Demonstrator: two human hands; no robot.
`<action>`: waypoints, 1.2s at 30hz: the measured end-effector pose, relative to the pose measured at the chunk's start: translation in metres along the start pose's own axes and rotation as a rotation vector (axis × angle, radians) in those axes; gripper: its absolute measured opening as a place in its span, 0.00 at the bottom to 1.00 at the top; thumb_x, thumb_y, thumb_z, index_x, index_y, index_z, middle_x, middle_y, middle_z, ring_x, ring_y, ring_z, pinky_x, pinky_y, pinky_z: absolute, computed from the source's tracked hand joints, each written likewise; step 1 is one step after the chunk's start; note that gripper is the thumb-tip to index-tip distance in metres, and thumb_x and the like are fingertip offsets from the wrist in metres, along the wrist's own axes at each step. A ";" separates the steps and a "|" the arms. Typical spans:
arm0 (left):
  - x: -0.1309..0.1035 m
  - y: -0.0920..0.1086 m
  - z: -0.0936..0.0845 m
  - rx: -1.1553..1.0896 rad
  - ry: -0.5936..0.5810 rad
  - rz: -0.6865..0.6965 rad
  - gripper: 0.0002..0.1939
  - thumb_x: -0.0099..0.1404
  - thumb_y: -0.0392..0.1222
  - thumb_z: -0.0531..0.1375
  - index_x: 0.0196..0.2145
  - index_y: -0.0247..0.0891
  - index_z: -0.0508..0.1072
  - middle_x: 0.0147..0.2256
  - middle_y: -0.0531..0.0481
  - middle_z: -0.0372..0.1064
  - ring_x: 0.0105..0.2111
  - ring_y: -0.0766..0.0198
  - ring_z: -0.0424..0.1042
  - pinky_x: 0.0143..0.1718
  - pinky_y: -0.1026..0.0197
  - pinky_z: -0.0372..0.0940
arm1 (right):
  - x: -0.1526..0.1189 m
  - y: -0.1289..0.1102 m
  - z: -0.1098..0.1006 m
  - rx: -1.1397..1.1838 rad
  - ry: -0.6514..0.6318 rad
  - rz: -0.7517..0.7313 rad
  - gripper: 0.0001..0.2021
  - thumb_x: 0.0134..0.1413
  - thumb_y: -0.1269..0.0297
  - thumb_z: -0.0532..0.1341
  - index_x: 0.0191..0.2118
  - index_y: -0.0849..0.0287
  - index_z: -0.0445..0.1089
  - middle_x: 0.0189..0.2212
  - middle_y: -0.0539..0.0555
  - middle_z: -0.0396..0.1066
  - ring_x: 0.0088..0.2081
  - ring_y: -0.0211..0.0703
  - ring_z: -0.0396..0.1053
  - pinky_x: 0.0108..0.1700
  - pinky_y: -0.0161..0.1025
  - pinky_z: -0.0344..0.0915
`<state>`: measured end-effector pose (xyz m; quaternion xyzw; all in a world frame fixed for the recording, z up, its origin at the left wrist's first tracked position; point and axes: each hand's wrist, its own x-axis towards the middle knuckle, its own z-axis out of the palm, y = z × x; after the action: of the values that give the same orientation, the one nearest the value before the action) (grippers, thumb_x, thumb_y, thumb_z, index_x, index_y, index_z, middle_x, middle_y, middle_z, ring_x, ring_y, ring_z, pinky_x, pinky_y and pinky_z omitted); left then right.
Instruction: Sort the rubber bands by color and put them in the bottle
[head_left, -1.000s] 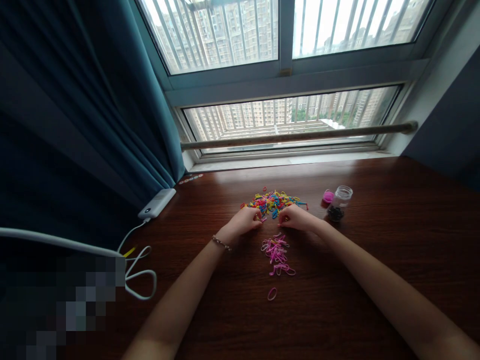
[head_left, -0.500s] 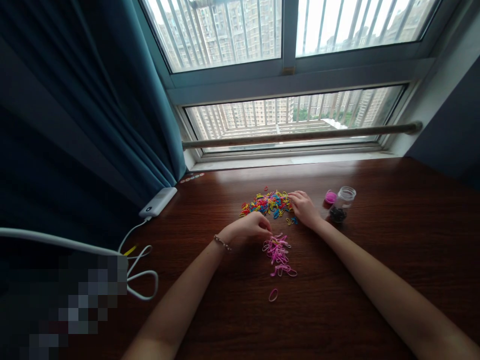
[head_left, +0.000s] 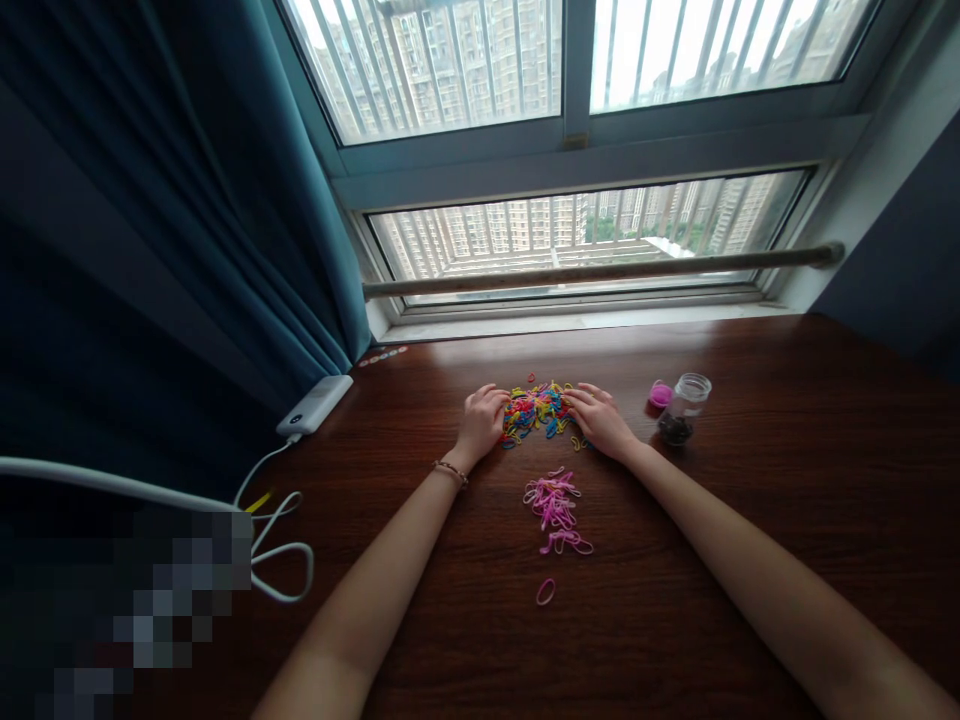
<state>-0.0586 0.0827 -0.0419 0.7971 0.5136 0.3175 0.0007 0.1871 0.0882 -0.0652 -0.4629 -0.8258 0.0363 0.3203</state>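
Note:
A heap of small multicoloured rubber bands [head_left: 537, 408] lies on the brown table, with red, yellow, blue and pink mixed together. My left hand [head_left: 482, 420] rests against the heap's left side, fingers stretched forward and holding nothing I can see. On the opposite side, my right hand [head_left: 595, 415] touches the heap's right edge with its fingers extended and open. Closer to me is a separate pile of pink rubber bands [head_left: 553, 502]. One single pink rubber band [head_left: 545, 592] lies nearest to me.
Right of my right hand stands a clear jar [head_left: 684, 408] with dark contents, beside a pink lid [head_left: 661, 394]. A white power bank [head_left: 315, 408] with a cable lies at the left by the blue curtain [head_left: 300, 250]. The window sill [head_left: 585, 321] borders the table's far side.
My left hand has moved from the pink pile forward and left to the side of the mixed heap, its fingers now stretched out. My right hand has shifted slightly left against the heap.

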 end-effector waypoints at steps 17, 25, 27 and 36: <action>-0.002 -0.008 0.002 -0.082 0.036 0.013 0.09 0.58 0.32 0.54 0.35 0.38 0.72 0.38 0.48 0.69 0.43 0.60 0.64 0.48 0.55 0.56 | -0.002 -0.014 -0.018 0.418 0.329 0.273 0.09 0.48 0.63 0.57 0.34 0.60 0.70 0.29 0.54 0.72 0.32 0.44 0.69 0.38 0.41 0.65; -0.004 -0.013 0.000 -0.112 0.145 -0.124 0.02 0.54 0.36 0.59 0.29 0.36 0.69 0.31 0.49 0.67 0.35 0.62 0.66 0.38 0.60 0.61 | 0.001 -0.036 -0.014 0.802 0.007 0.172 0.08 0.46 0.62 0.59 0.30 0.60 0.72 0.27 0.53 0.72 0.28 0.41 0.69 0.31 0.36 0.66; -0.004 -0.013 0.001 -0.114 0.146 -0.119 0.04 0.53 0.38 0.60 0.28 0.36 0.69 0.30 0.49 0.66 0.34 0.63 0.66 0.37 0.61 0.61 | 0.000 -0.037 -0.014 0.812 -0.018 0.155 0.08 0.46 0.63 0.59 0.30 0.61 0.72 0.27 0.53 0.72 0.27 0.39 0.68 0.30 0.35 0.65; -0.004 -0.012 0.002 -0.122 0.162 -0.066 0.05 0.54 0.40 0.60 0.27 0.37 0.68 0.29 0.50 0.66 0.32 0.63 0.65 0.35 0.61 0.61 | -0.002 -0.032 -0.011 0.805 -0.027 0.165 0.07 0.45 0.63 0.60 0.30 0.61 0.72 0.27 0.54 0.72 0.27 0.39 0.68 0.28 0.34 0.64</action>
<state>-0.0688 0.0855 -0.0494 0.7499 0.5177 0.4113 0.0184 0.1696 0.0659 -0.0460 -0.3646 -0.7098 0.3880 0.4611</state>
